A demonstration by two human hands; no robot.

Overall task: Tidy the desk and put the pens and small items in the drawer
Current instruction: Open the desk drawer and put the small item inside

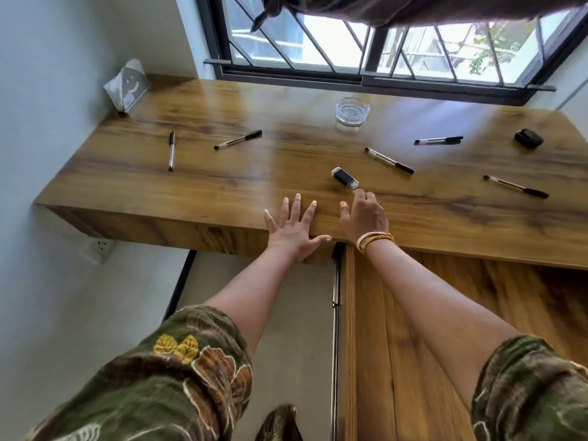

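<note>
the lighter (345,177) lies flat on the desk (197,183), long axis diagonal, clear end toward the right hand (363,218). that hand's fingertips just reach it, fingers loose, nothing gripped. the left hand (294,229) rests spread flat beside it on the desk edge.

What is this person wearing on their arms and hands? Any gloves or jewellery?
No gloves: both the left hand and the right hand are bare. The right wrist carries thin orange and cream bracelets. Loose green sleeves with brown and yellow leaf embroidery end near the elbows.

Wood-grain desk (191,173) with a smooth satin sheen; clear glass ashtray (352,111); clear plastic pens (238,140); patterned cloth sleeves (178,370).
</note>
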